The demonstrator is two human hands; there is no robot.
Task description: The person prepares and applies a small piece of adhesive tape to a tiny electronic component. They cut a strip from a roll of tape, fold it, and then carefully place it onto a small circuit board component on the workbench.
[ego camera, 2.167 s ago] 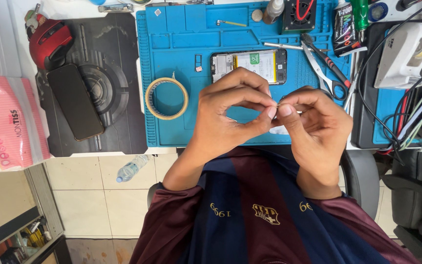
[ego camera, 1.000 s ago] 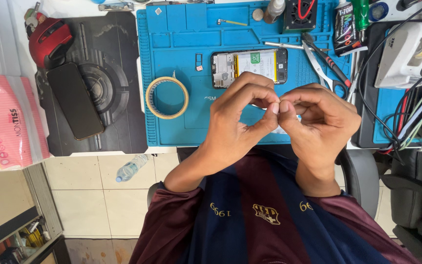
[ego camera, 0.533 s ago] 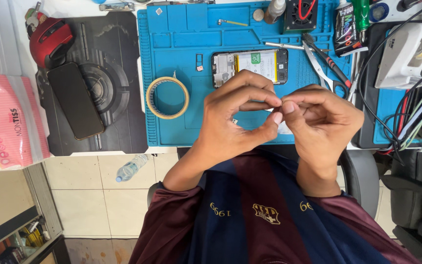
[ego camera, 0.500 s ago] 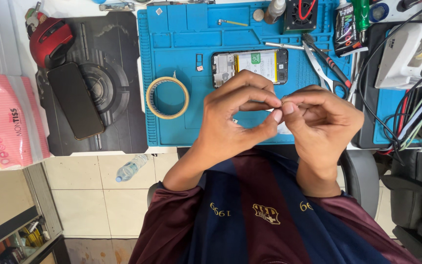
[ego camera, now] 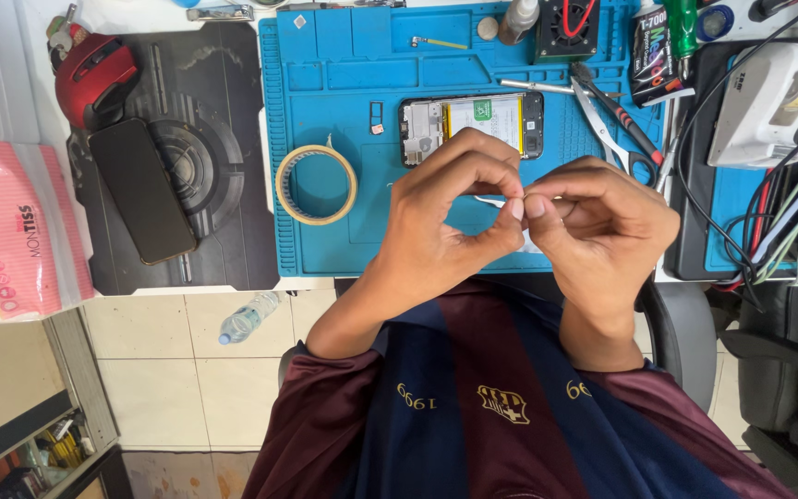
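At the far left a pink pack of tissues [ego camera: 6, 236] lies on the bench edge, with a red mouse [ego camera: 94, 79] above it and a dark phone [ego camera: 142, 189] lying face down on a black mat [ego camera: 223, 222]. Next comes the blue work mat [ego camera: 325, 55], carrying a roll of tan tape [ego camera: 316, 184] and, further in, an opened phone [ego camera: 470, 125] with its back off and its insides bare. In front of that phone the left hand [ego camera: 445, 231] and the right hand [ego camera: 602, 231] meet, thumb and forefinger of each pinched tight, tip to tip, on a small pale sliver [ego camera: 521, 196] that barely shows between them; what it is I cannot tell, since the fingers cover nearly all of it. It sits above the near edge of the blue mat, held clear of the surface. Judging by its size and thinness it is very light, likely flexible and easily creased or dropped, so the sensible hold is at its very edges with fingertips or nails, with gentle pressure. To the right lie scissors [ego camera: 616, 129], a tube of glue [ego camera: 655, 51], a white boxy device [ego camera: 768, 102] and a tangle of cables [ego camera: 768, 240].
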